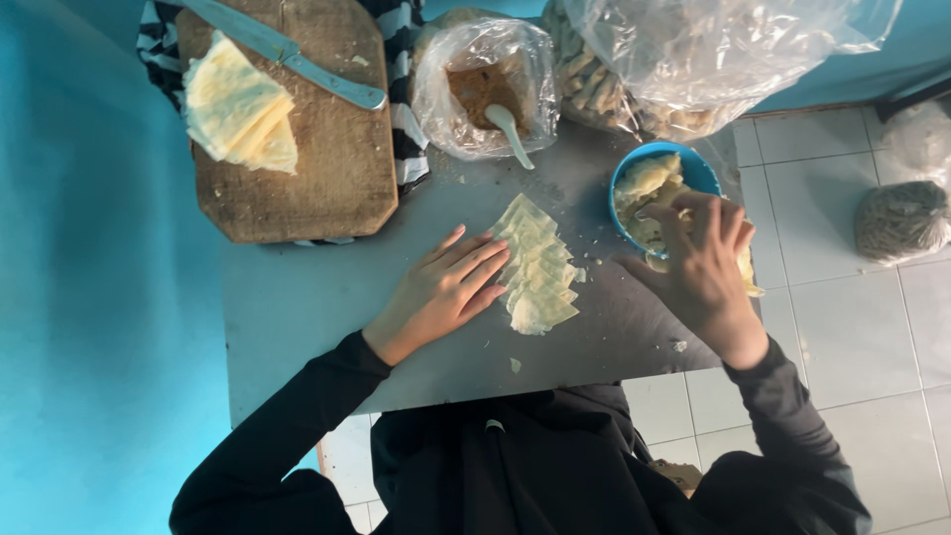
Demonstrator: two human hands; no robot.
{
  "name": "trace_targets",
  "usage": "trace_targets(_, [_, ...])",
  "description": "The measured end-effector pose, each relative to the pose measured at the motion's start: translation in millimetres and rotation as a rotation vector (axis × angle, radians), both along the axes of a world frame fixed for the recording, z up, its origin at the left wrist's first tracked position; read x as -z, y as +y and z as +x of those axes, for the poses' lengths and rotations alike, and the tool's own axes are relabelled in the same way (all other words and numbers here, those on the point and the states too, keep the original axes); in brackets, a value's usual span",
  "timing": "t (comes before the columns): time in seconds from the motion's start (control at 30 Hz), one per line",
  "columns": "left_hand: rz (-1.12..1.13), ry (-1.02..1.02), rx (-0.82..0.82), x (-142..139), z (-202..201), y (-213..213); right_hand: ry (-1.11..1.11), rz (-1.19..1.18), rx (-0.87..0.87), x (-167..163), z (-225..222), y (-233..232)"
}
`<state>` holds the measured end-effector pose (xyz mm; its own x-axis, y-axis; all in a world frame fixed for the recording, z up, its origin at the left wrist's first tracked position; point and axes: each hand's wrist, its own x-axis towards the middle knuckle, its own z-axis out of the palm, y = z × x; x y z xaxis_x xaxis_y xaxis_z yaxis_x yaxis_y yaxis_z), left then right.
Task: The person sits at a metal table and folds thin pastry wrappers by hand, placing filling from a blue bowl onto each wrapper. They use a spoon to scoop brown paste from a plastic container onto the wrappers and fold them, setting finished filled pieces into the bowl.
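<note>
The left hand (441,292) lies flat, fingers (485,260) stretched out and slightly apart, tips touching the fanned row of pale wrappers (540,267) on the grey surface (297,307). The right hand (705,263) hovers at the blue bowl (693,170), fingers curled and spread; whether they pinch anything, I cannot tell. Beyond stand a bag of brown filling with a spoon (507,129), and a wooden board (317,149) carrying a knife (297,54) and stacked wrappers (238,109).
</note>
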<state>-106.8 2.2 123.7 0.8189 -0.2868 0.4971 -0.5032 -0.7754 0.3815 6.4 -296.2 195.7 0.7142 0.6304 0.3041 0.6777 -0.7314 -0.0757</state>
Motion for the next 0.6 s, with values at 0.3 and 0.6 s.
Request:
trace_targets(0.3, [0.019, -0.021, 0.001, 6, 0, -1, 0.628, 0.345, -0.327, 19, -16, 46])
trace_targets(0.6, [0.068, -0.033, 0.008, 8, 2, -1, 0.301, 0.136, -0.354, 55, 1, 65])
